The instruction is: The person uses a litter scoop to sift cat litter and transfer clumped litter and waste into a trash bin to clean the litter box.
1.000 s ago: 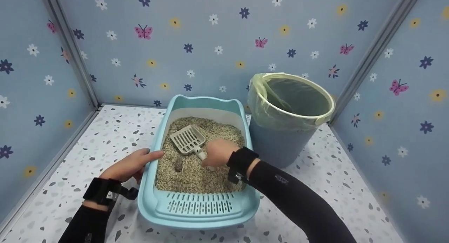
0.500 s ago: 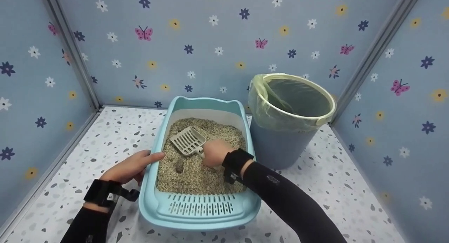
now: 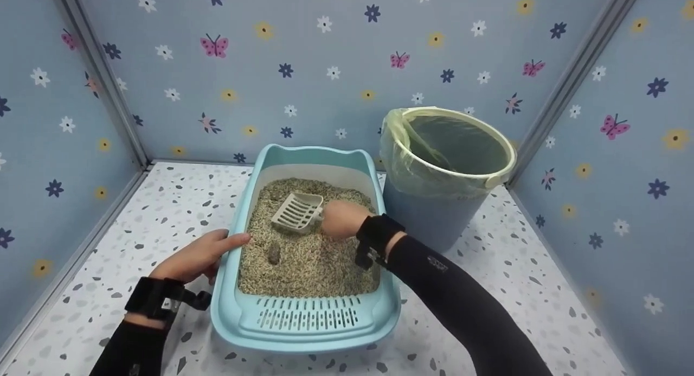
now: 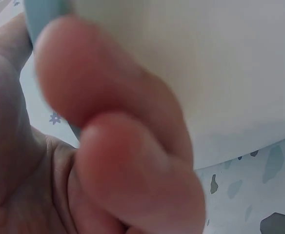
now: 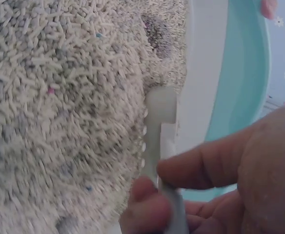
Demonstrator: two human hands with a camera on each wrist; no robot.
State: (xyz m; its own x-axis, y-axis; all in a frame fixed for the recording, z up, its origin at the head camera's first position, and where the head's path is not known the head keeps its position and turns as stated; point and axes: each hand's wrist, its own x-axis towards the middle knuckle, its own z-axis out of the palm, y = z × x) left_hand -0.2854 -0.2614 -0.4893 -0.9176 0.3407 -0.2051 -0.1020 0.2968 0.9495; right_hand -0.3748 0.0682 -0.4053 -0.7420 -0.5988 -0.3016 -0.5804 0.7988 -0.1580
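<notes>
Flowered walls (image 3: 309, 91) rise beyond the right hand (image 3: 342, 220), fingers (image 5: 201, 165) pinching a scoop (image 3: 298, 212); the left hand (image 3: 195, 254) grips a litter tray (image 3: 306, 341), curled fingers (image 4: 137, 180) clear only in its wrist view.

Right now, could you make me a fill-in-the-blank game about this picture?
1. The person's bare right hand holds the beige slotted plastic scoop by its ____.
2. In the head view, the bare left hand holds the light-blue plastic tray by its ____ side.
3. There, the tall round blue-grey bin stands on the tray's ____ side.

Missing words: handle; left; right.
</notes>
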